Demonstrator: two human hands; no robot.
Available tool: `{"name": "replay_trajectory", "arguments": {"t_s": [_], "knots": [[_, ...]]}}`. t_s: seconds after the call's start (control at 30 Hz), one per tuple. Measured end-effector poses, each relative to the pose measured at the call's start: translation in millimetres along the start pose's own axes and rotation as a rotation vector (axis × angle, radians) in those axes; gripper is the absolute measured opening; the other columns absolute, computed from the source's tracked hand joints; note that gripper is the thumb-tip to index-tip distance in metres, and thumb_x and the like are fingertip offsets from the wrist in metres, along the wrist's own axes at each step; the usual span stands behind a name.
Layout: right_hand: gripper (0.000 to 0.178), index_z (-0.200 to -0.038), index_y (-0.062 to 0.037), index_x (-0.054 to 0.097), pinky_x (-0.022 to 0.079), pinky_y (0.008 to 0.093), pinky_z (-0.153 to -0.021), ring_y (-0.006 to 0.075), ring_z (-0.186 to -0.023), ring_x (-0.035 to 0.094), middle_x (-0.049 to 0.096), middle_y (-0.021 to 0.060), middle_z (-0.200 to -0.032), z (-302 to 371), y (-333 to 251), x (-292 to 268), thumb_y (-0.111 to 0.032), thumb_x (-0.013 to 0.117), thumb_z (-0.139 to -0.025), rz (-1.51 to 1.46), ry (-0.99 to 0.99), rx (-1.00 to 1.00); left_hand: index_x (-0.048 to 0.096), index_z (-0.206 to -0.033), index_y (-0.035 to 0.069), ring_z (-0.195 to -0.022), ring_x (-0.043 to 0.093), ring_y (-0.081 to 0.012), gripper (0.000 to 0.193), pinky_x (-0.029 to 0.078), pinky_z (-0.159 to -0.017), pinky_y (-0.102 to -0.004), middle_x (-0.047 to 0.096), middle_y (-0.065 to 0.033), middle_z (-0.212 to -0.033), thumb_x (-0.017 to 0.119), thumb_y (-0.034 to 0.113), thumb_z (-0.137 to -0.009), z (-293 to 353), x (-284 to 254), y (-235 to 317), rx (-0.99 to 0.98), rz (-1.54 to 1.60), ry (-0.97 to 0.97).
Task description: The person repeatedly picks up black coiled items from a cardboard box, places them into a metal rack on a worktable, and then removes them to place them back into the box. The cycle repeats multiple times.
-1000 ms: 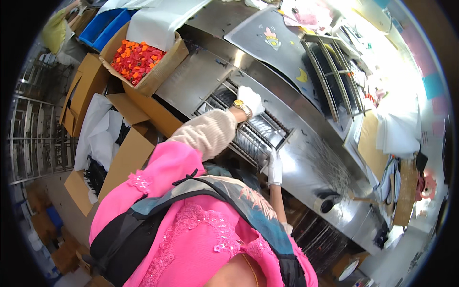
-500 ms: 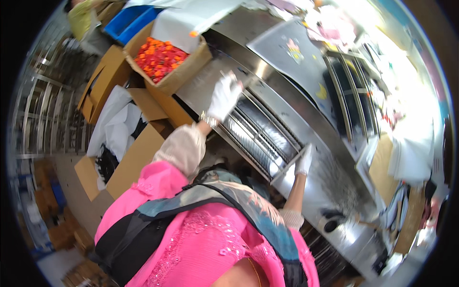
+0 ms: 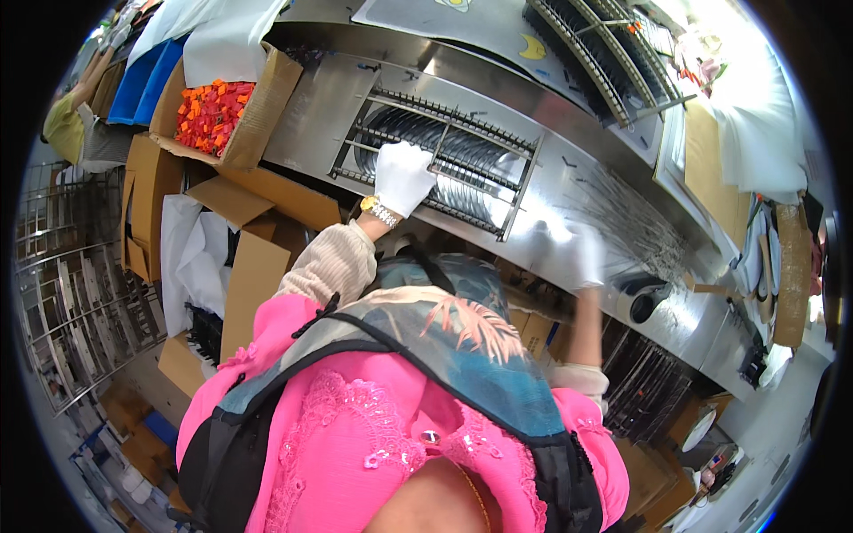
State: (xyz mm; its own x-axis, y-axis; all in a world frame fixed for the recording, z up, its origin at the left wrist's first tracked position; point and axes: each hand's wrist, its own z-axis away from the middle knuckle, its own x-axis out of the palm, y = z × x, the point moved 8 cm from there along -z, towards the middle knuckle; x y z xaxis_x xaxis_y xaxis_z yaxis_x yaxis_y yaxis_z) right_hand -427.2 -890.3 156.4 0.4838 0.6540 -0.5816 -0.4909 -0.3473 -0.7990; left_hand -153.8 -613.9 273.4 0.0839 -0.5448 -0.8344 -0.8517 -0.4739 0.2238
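A metal rack [image 3: 522, 188] with long toothed bars lies on the steel worktop, holding a close row of thin, dark, curved-edged pieces [image 3: 462, 202]. My left hand [image 3: 404, 178], in a white glove, is closed at the rack's near side, left of its middle. Its curled fingertips are partly hidden, seemingly round a bar of the rack. My right hand [image 3: 586, 254], also gloved in white, is over the worktop, right of the rack and apart from it. Motion smears its fingers, and nothing shows clearly in it.
A cardboard box [image 3: 283, 102] of red and orange small parts stands at the left end of the steel worktop [image 3: 306, 124]. Another filled rack [image 3: 591, 53] sits at the back right. Open cartons [image 3: 253, 289] stand at lower left; a dark cup-like object [image 3: 641, 306] lies at right.
The view has turned, so the rack now lies more level across it. My right hand has left the rack's right end; my left has moved from its left end to its near side.
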Motion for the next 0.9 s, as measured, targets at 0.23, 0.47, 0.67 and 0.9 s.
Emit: {"name": "replay_trajectory", "arguments": {"t_s": [0.23, 0.47, 0.67, 0.9], "knots": [[0.027, -0.078, -0.0036, 0.059, 0.045, 0.0403, -0.063, 0.0284, -0.062, 0.050, 0.058, 0.0167, -0.070, 43.3, -152.5, 2.3, -0.024, 0.052, -0.093, 0.269, 0.247, -0.209, 0.058, -0.059, 0.013, -0.064, 0.057, -0.0263, 0.019, 0.044, -0.060, -0.0407, 0.055, -0.0055, -0.061, 0.075, 0.018, -0.063, 7.6, 1.9, 1.4, -0.006, -0.005, 0.019], [0.044, -0.065, -0.0186, 0.044, 0.023, 0.0193, -0.032, 0.0045, -0.037, 0.028, 0.033, -0.0076, -0.050, 70.5, -140.7, -4.4, -0.040, 0.039, -0.103, -1.237, 0.165, 0.466, 0.058, -0.058, 0.012, -0.062, 0.058, -0.0270, 0.022, 0.046, -0.059, -0.0410, 0.056, -0.0059, -0.060, 0.077, 0.024, -0.061, 5.6, 5.7, 0.6, 0.000, -0.022, -0.047], [0.061, -0.059, -0.0145, 0.032, 0.016, 0.0256, -0.042, 0.0081, -0.043, 0.024, 0.029, -0.0039, -0.049, 78.7, -161.4, -12.0, -0.056, 0.027, -0.103, -0.988, 0.547, -0.098, 0.061, -0.058, 0.013, -0.060, 0.059, -0.0267, 0.021, 0.046, -0.058, -0.0402, 0.058, -0.0063, -0.058, 0.078, 0.026, -0.061, 3.9, 7.7, 0.4, 0.025, -0.034, -0.057], [0.051, -0.068, -0.0082, 0.048, 0.030, 0.0291, -0.047, 0.0125, -0.050, 0.038, 0.040, 0.0014, -0.055, 72.2, -128.1, 73.4, -0.043, 0.035, -0.104, -0.592, 0.546, -0.315, 0.062, -0.057, 0.013, -0.060, 0.060, -0.0264, 0.018, 0.046, -0.058, -0.0404, 0.059, -0.0059, -0.058, 0.076, 0.024, -0.060, 7.1, 9.4, -0.6, 0.029, -0.011, -0.042]]}}
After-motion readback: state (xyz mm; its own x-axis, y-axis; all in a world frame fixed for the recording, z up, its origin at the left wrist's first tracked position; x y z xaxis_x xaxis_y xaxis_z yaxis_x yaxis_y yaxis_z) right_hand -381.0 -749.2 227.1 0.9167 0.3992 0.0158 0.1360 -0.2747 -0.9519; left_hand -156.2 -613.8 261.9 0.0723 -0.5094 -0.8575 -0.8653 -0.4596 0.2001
